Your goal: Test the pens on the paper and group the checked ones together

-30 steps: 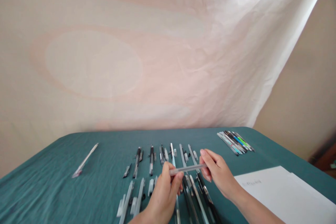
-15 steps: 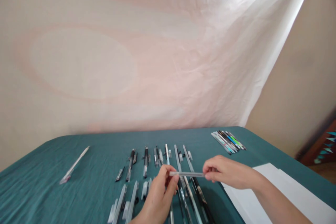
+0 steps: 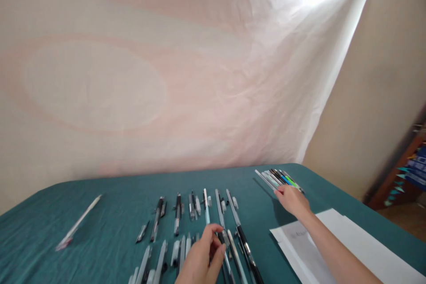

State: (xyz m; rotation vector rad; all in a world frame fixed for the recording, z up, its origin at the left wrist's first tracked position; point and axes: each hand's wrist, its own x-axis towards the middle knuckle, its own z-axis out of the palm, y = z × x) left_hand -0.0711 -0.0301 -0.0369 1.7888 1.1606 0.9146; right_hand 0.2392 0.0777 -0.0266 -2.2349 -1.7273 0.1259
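My right hand (image 3: 293, 199) reaches to the back right and pinches the near end of a slim, pale pen tube (image 3: 264, 180). That tube slants just left of a bundle of pens (image 3: 286, 178) in white, black, blue and green; whether it touches them I cannot tell. My left hand (image 3: 206, 253) hovers over the rows of pen parts at the front, thumb and forefinger apart with nothing seen between them. Below and beside it lie a long pale barrel (image 3: 237, 253), a black pen (image 3: 248, 250) and a clear barrel (image 3: 159, 262).
White paper sheets (image 3: 359, 244) lie at the right under my right forearm. Far left is a white pen-like stick (image 3: 80, 222) with a wrapped, pinkish end. Caps and dark pens (image 3: 157, 219) line the middle of the green cloth (image 3: 109, 257). A pale sheet (image 3: 166, 75) hangs behind.
The pale tube has left my left hand and moved with my right hand to the back right, beside the pen bundle. My left fingers have parted. The view has shifted slightly.
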